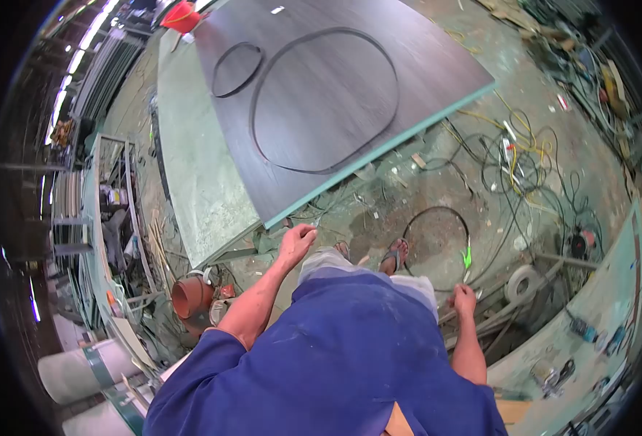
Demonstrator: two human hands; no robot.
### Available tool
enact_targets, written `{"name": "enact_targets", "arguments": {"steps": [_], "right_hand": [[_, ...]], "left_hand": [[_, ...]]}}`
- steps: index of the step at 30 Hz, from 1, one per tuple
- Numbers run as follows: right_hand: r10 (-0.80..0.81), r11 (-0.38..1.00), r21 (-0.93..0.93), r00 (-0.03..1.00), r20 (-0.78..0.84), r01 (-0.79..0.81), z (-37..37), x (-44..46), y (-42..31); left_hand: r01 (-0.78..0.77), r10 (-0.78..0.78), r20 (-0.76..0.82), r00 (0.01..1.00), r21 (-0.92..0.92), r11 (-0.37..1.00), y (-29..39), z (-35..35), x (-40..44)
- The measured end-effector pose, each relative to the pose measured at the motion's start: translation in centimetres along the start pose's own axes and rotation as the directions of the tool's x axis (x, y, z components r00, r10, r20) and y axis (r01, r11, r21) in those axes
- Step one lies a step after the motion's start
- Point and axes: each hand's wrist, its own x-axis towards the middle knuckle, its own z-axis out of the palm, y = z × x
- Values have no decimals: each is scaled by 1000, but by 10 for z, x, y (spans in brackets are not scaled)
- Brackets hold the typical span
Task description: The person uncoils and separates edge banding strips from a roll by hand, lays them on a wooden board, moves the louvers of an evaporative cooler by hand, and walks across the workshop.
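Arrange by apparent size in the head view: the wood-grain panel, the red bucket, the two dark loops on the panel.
1. Wood-grain panel
2. Large dark loop
3. Small dark loop
4. Red bucket; farther away, real size unsure

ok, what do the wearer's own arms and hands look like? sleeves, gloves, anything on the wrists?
Short, plain blue sleeves, matching the shirt, leave both forearms bare. The left hand and right hand are ungloved; no watch or band shows at either wrist. Too small to tell about rings.
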Motion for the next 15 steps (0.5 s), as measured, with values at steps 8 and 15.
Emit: {"name": "enact_targets", "arguments": {"steps": [8,15], "right_hand": [[-30,998,-53,992,-119,24,-14,-10,-14],[-33,997,-75,910,-413,2,19,-74,-17]], "left_hand": [[-510,651,-175,739,487,709,82,-14,78],[-656,778,104,620,613,440,104,-23,143]]}}
